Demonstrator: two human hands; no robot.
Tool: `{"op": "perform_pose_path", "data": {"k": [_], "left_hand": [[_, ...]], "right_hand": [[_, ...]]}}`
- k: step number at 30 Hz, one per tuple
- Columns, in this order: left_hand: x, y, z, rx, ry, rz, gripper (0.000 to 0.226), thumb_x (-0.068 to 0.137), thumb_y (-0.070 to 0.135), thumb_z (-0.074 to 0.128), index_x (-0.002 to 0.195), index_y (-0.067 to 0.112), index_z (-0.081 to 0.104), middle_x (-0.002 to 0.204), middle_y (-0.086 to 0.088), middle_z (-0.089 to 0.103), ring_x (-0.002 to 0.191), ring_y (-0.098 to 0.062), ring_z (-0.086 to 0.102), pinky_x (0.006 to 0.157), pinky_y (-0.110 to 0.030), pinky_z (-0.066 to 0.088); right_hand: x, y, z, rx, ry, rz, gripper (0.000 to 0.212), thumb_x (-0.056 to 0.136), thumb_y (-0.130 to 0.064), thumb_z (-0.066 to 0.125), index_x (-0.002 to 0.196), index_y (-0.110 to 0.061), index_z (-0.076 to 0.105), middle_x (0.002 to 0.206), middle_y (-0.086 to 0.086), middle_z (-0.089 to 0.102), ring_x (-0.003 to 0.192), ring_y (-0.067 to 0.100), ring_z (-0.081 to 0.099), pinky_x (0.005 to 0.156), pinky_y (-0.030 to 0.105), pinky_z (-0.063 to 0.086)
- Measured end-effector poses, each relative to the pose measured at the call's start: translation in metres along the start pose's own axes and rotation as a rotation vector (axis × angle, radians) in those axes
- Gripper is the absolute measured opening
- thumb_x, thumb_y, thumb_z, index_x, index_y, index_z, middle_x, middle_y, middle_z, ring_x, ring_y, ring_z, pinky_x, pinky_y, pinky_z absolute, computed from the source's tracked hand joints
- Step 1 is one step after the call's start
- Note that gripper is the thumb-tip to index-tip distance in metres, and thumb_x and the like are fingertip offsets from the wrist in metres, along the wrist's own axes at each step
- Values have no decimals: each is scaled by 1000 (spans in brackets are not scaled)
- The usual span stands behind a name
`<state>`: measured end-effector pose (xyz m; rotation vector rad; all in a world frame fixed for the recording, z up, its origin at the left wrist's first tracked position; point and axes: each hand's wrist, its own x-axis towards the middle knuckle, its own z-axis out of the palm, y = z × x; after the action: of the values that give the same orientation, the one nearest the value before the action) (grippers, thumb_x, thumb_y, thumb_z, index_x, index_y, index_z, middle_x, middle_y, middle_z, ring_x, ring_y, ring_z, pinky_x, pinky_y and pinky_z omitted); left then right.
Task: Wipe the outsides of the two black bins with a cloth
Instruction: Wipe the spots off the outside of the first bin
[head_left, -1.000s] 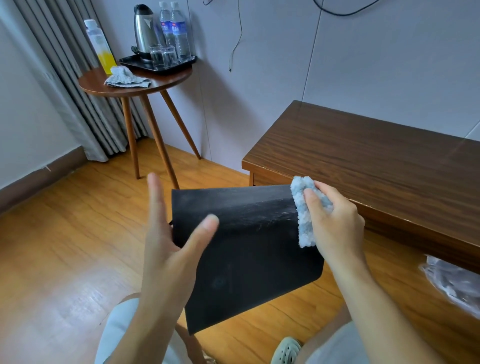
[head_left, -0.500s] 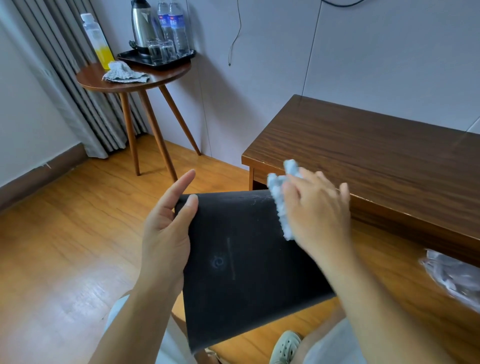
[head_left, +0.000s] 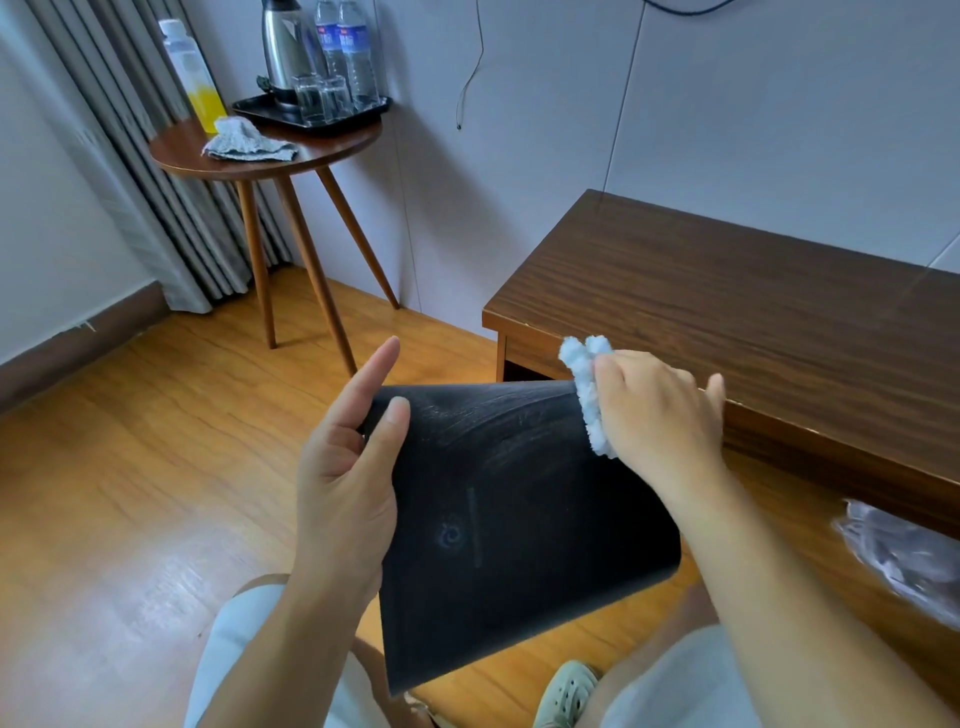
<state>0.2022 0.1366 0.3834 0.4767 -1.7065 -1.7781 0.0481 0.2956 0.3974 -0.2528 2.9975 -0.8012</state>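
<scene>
Since half a second ago the right hand (head_left: 657, 415) has carried the cloth (head_left: 587, 395) from the middle of the bin's top edge out to its far right corner, and the left hand (head_left: 345, 467) has stayed on the left edge with only a slight shift of the fingers. The black bin (head_left: 519, 519) is held up off the floor in front of the person's knees, one broad outer face turned toward the camera, with faint curved wipe streaks across its upper part. The right grip is curled round the pale blue fluffy cloth, pressing it against the top right corner of the bin, just in front of the brown wooden surface (head_left: 753, 322). The left grip is mostly open: the thumb lies flat on the front face near the top left corner, the index finger points straight up clear of the bin, and the other fingers seem to go behind the edge, though they are hidden. The step in hand looks like wiping the outside of the first bin, upper band of this face. The next move probably calls for drawing the cloth back down across the lower, unstreaked part, then turning the bin with the left hand to present another side. No second bin is in view here.
</scene>
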Motion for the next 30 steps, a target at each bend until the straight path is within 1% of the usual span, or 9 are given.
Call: {"op": "perform_pose_path", "data": {"k": [3,8,11,15,18,21,24,26,30], "left_hand": [[0,1,7,4,-43,10,43,105,10,49,141,32,58,85,17,66,84,1,65,77,-14,53],[-9,-4,21,-20,-105,7,43,97,20,56,138,28,62,122,0,74,119,-21,67,108,-48,48],[-15,-6,17,-104,-30,-10,40,93,20,58,130,30,69,122,-6,74,120,-29,66,109,-51,47],[-18,-5,1,-4,2,72,42,97,14,56,130,38,69,112,6,74,105,-16,67,91,-25,56],[-19,-2,-9,30,-57,130,47,96,17,57,139,36,60,120,9,71,112,-13,66,91,-24,56],[-17,4,-8,10,-105,133,65,100,16,58,154,45,35,138,9,64,123,-21,64,96,-39,58],[-13,11,2,60,-127,16,80,99,17,54,161,40,9,130,41,58,123,3,60,95,-24,56],[-8,15,2,14,-116,-183,70,101,15,61,159,36,28,117,41,65,108,10,66,85,-18,55],[-4,20,-3,-158,-139,-588,48,79,50,72,115,20,74,109,-13,78,89,-28,77,78,-43,53]], "right_hand": [[-8,-6,1,3,4,7,45,106,-34,22,102,-28,67,114,-4,65,109,20,54,122,63,6],[-68,-53,25,25,25,-432,50,107,-39,18,116,-31,67,126,-13,66,124,9,56,123,58,7],[-70,-50,27,21,133,-528,47,108,-40,25,118,-31,70,123,-14,69,120,7,60,122,58,12],[-25,-16,7,-45,-4,-234,52,107,-42,16,77,-33,58,83,-15,62,91,14,55,120,58,22],[9,23,-6,99,-172,63,48,102,-45,37,62,-26,56,64,-6,58,77,23,58,86,45,52],[14,36,-12,420,-173,216,47,97,-49,51,62,-24,68,58,-5,59,65,21,55,61,32,41],[13,38,-9,419,-80,159,47,102,-41,50,69,-12,67,67,1,62,65,18,57,59,30,43],[11,38,-8,378,9,97,51,101,-38,49,64,-6,60,61,5,59,61,20,57,58,32,43],[8,39,3,353,78,-4,53,100,-34,50,52,-12,47,45,-6,46,52,12,49,51,29,35]]}}
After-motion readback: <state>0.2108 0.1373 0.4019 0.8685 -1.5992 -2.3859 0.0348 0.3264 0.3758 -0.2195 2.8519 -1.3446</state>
